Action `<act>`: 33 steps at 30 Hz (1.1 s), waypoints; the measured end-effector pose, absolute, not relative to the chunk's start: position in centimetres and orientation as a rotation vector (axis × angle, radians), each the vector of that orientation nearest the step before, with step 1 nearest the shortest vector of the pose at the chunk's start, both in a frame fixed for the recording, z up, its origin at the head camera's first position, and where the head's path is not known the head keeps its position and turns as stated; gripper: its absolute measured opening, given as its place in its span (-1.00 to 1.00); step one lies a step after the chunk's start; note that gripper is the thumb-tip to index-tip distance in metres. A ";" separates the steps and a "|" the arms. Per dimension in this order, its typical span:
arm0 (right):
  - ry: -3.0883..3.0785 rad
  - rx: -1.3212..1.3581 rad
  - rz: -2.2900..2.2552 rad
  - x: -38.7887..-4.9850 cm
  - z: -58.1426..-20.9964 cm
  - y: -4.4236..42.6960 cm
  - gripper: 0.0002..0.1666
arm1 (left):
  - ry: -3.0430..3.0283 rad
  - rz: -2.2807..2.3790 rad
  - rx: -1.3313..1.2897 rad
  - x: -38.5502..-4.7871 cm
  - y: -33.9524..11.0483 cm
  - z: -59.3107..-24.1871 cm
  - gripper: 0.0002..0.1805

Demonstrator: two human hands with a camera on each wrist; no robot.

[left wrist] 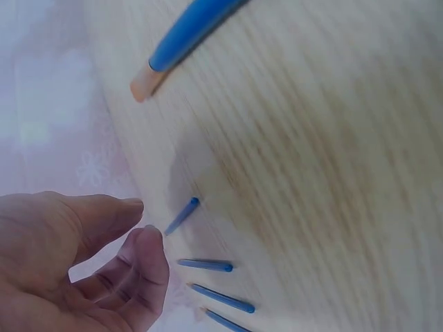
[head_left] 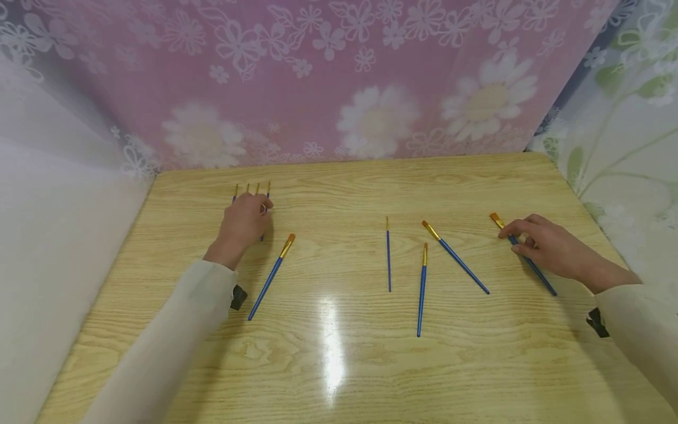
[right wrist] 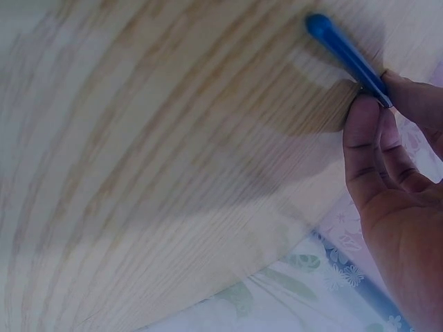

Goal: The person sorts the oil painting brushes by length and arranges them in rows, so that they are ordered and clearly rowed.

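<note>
In the head view my left hand is over a row of several thin paintbrushes at the table's far left, bristles toward the back edge. It is nearest the rightmost thin brush. In the left wrist view a gap shows between thumb and fingertips, and the handle end of that brush lies just beyond them. On the right, my right hand pinches a blue flat paintbrush between thumb and fingers. Its handle slants out of the pinch in the right wrist view; the bristle end is hidden there.
A flat brush lies slanted near my left forearm. Mid-right on the wooden table are a thin brush, a rounder-tipped brush and a slanted flat brush. A pink flowered cloth hangs behind the back edge.
</note>
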State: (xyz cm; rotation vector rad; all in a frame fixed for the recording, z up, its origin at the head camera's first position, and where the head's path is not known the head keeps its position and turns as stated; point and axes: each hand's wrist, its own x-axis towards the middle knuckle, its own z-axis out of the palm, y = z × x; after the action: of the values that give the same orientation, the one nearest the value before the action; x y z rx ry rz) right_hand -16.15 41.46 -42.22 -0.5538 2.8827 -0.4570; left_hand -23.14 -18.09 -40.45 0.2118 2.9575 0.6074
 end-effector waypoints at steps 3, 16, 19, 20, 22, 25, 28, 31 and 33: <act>2.891 -0.567 -0.458 -16.2 -42.4 41.5 -0.63 | 2.944 0.585 0.239 -22.5 -17.9 -40.1 -0.64; 2.881 -0.553 -0.457 -16.1 -42.4 41.4 -0.63 | 2.906 0.557 0.384 -19.4 -18.1 -40.2 -0.71; 2.879 -0.547 -0.456 -16.0 -42.3 41.4 -0.63 | 2.884 0.578 0.389 -18.7 -18.3 -40.3 -0.71; 2.877 -0.544 -0.456 -16.0 -42.3 41.4 -0.63 | 2.875 0.582 0.389 -18.4 -18.4 -40.3 -0.71; 2.875 -0.537 -0.457 -16.0 -42.3 41.4 -0.63 | 2.856 0.588 0.386 -18.0 -18.6 -40.3 -0.72; 2.874 -0.532 -0.454 -16.0 -42.3 41.4 -0.63 | 2.829 0.601 0.380 -17.5 -18.9 -40.4 -0.72; 2.881 -0.532 -0.452 -16.1 -42.3 41.4 -0.63 | 2.812 0.613 0.373 -16.9 -19.0 -40.4 -0.72; 2.881 -0.534 -0.451 -16.2 -42.4 41.4 -0.63 | 2.792 0.635 0.365 -16.5 -19.0 -40.5 -0.71; 2.881 -0.536 -0.452 -16.2 -42.4 41.4 -0.63 | 2.774 0.644 0.361 -16.2 -19.0 -40.6 -0.69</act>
State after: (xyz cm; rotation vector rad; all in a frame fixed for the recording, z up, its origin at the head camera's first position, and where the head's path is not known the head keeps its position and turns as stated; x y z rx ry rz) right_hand -16.20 41.39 -42.38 -0.5357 2.8807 -0.4517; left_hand -16.17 -18.99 -40.60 0.3614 2.7739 0.6442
